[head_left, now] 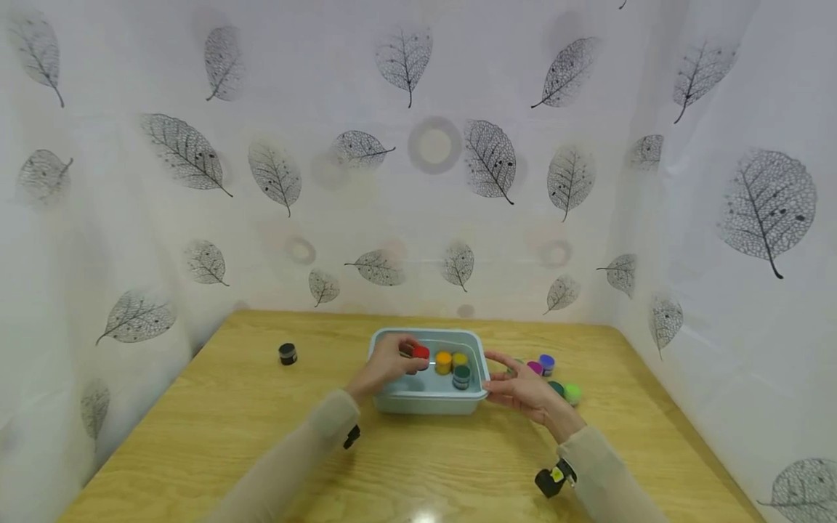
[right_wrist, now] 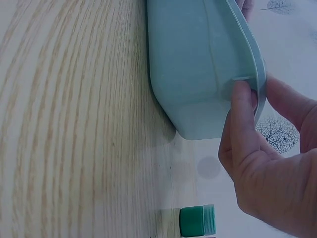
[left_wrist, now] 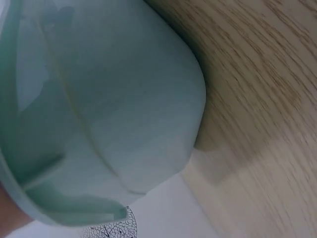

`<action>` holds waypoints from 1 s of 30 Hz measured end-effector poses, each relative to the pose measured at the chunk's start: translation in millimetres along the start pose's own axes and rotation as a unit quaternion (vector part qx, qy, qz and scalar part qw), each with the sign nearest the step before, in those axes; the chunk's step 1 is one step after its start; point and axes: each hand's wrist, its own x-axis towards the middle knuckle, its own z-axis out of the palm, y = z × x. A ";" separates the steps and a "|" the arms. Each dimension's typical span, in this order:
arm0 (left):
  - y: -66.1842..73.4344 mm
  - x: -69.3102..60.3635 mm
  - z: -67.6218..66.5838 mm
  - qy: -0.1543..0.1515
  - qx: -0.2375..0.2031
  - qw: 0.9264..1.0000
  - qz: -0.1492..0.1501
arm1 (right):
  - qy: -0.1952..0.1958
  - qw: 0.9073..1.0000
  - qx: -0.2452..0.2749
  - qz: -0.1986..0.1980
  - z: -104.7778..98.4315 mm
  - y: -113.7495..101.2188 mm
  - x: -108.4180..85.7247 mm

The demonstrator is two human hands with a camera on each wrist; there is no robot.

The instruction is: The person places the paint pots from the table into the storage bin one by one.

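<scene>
A light blue-green plastic tub [head_left: 425, 404] stands on the wooden table. Inside it, toward the right, are an orange jar [head_left: 443, 363], a yellow jar [head_left: 461, 359] and a dark green jar [head_left: 461, 377]. Over the tub's left part the left hand [head_left: 390, 361] pinches a red jar [head_left: 421, 352] between thumb and fingers. The right hand [head_left: 528, 392] grips the tub's right rim; in the right wrist view its thumb and fingers [right_wrist: 242, 119] hold the rim of the tub [right_wrist: 193, 64]. The left wrist view shows mostly the tub's outer wall [left_wrist: 124, 94].
A black-lidded jar [head_left: 287, 354] stands alone on the left of the table [head_left: 216, 407]. Right of the tub, partly behind the right hand, are several jars, among them purple [head_left: 546, 364], magenta [head_left: 535, 367] and light green [head_left: 572, 394]. A leaf-patterned curtain hangs behind the table.
</scene>
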 end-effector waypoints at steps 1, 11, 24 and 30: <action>-0.3 -0.2 1.6 -0.006 0.006 1.000 -0.002 | -0.001 1.000 0.000 0.000 0.3 0.8 0.0; 3.2 5.8 15.6 -0.042 0.071 0.997 0.004 | -0.006 1.000 0.003 -0.004 1.0 1.7 0.8; 2.1 23.2 28.9 -0.072 0.127 0.989 0.008 | 0.002 1.000 -0.006 -0.003 -1.0 -1.8 1.4; 0.5 23.9 30.0 -0.072 0.130 0.989 -0.002 | -0.009 1.000 0.004 -0.005 -1.0 -0.6 0.9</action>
